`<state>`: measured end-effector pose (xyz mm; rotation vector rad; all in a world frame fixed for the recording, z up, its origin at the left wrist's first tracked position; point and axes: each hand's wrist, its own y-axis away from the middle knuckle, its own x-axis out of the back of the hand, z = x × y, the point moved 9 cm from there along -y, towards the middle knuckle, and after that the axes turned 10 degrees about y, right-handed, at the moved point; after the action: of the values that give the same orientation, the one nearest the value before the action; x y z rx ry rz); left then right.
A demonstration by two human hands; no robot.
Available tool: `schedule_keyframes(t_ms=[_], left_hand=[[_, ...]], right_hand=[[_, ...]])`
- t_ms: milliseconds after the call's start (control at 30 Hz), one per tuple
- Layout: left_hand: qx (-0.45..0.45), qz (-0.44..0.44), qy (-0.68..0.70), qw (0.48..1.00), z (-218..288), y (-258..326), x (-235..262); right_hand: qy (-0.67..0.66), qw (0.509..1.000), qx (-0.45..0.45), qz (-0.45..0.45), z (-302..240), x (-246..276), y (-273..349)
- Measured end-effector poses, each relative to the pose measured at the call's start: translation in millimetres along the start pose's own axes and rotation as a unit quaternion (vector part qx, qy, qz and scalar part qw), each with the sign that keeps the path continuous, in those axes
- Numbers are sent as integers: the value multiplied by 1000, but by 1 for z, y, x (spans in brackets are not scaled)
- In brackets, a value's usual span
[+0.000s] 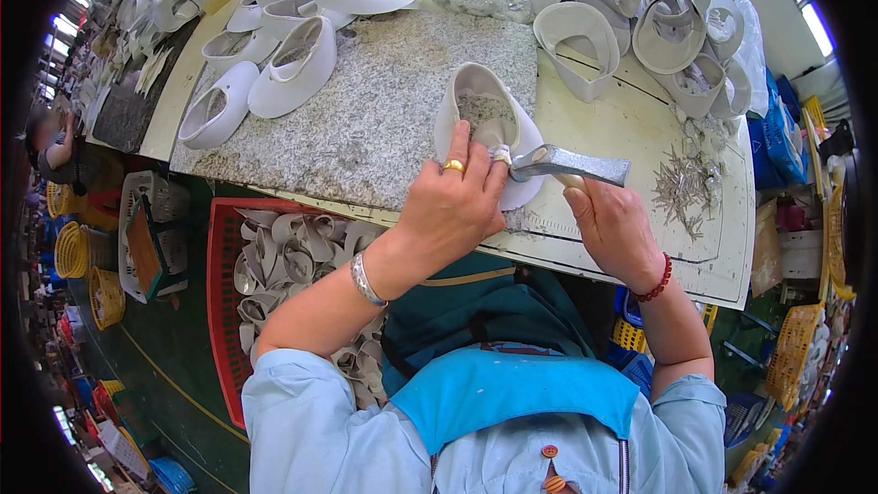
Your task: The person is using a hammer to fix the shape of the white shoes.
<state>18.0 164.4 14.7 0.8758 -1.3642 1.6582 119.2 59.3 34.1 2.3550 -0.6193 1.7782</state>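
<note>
A white shoe upper [529,133] lies on the grey speckled stone slab [384,101], close to the table's front edge. My left hand [448,199] holds it down, fingers reaching into its opening and the thumb tucked low. A yellow ring-like band shows on one finger and a pale wrap on another. My right hand [615,227] grips the short handle of a hammer [585,165], its metal head over the upper's right side beside my left fingertips. Whether the hammer touches the upper, I cannot tell. Part of the upper is covered by my left hand and the hammer.
Several white uppers [294,69] stand at the slab's far left, and more [672,27] are heaped at the back right. Loose nails [688,187] lie on the table's right. Below, a red basket [224,311] holds many white pieces. A person [59,151] is far left.
</note>
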Motion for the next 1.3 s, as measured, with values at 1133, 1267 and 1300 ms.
schedule_keyframes(t_ms=[1133, 1267, 1300], left_hand=[[57, 119, 119, 984, -13, 11, 5], [69, 111, 116, 985, -16, 12, 5], [69, 116, 117, 984, -17, 12, 7]], right_hand=[[204, 975, 85, -25, -21, -12, -17], [28, 998, 46, 23, -15, 6, -28], [25, 996, 44, 73, -17, 18, -28]])
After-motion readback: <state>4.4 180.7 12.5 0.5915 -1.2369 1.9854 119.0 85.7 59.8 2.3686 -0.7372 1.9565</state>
